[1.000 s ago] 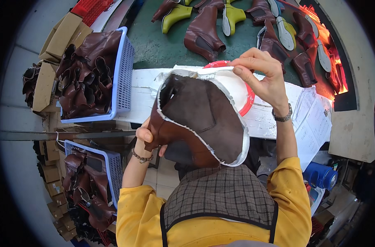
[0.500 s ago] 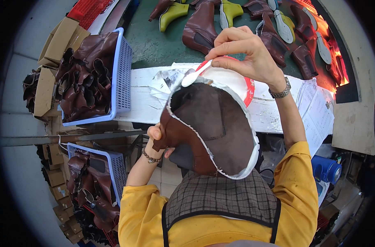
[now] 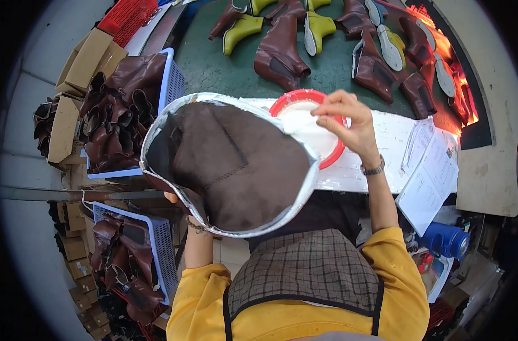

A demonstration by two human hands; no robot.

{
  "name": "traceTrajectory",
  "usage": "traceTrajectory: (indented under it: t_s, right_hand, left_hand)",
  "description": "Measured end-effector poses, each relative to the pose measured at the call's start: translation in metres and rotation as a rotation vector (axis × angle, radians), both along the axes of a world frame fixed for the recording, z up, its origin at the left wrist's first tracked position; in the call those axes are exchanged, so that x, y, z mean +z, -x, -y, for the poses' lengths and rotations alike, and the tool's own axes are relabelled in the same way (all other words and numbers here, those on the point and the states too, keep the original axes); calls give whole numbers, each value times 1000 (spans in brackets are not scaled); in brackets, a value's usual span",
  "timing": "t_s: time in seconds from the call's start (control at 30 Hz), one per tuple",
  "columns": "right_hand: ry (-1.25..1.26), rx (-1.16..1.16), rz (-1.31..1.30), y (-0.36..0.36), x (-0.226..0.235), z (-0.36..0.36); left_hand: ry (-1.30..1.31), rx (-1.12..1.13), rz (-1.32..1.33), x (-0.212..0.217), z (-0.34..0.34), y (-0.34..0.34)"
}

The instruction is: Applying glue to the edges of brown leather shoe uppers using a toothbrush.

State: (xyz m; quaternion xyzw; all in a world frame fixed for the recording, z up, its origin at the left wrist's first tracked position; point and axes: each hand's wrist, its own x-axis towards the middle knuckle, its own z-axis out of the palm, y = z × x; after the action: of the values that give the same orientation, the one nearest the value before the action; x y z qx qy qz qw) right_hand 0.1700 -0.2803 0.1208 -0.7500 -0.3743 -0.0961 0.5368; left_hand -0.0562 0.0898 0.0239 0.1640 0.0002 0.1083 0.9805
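Note:
A brown leather boot upper (image 3: 230, 165) is held up before me, its wide opening facing me and its rim coated white. My left hand (image 3: 171, 198) grips it from behind on the left; most of that hand is hidden by the upper, with one finger showing. Over a red-rimmed bowl (image 3: 336, 157) of white paste (image 3: 318, 139), my right hand (image 3: 350, 122) is closed in a pinch on a white-coated brush, which blends with the paste so that its outline is hard to make out. The upper's right rim overlaps the bowl's left side.
Brown boots (image 3: 281, 54) and yellow-green lasts (image 3: 242, 33) lie on the green table (image 3: 213, 68). Blue baskets (image 3: 173, 82) of brown uppers stand at left, beside cardboard boxes (image 3: 91, 59). A notebook (image 3: 429, 182) and a blue flask (image 3: 449, 240) are at right. An orange glow shows at far right.
My right hand has moved down and right from the rim to the bowl. The upper has swung left and its opening turned more toward me, uncovering part of the bowl.

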Motion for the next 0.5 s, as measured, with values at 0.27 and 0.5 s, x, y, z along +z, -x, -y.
traceTrajectory:
  t_s: [0.27, 0.5]
  right_hand:
    - [-151, -247, -106, 0, -30, 32]
    - [-138, -527, -306, -14, -122, 69]
  left_hand:
    - [-279, -312, 822, -5, -39, -52]
    - [-57, -16, 153, 22, -1, -98]
